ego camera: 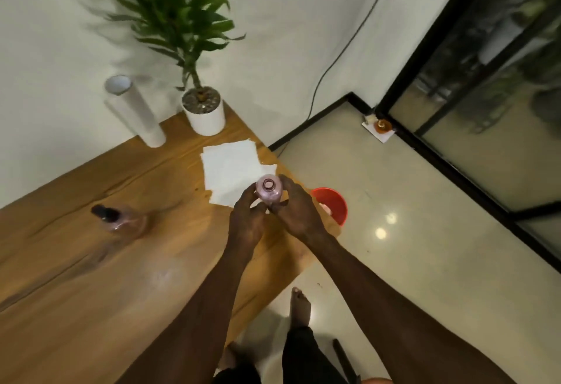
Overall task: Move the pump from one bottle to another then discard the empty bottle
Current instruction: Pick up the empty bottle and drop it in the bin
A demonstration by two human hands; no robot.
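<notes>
A pink bottle with an uncovered neck and no pump is held upright above the table's right edge. My left hand grips it from the left and my right hand from the right, fingers meeting under it. A second pinkish bottle with a black pump top stands on the wooden table to the left, apart from both hands. A red bin sits on the floor just right of the table, partly hidden by my right hand.
White paper towels lie on the table behind the held bottle. A paper roll and a potted plant stand at the back by the wall. My bare feet are on the glossy floor.
</notes>
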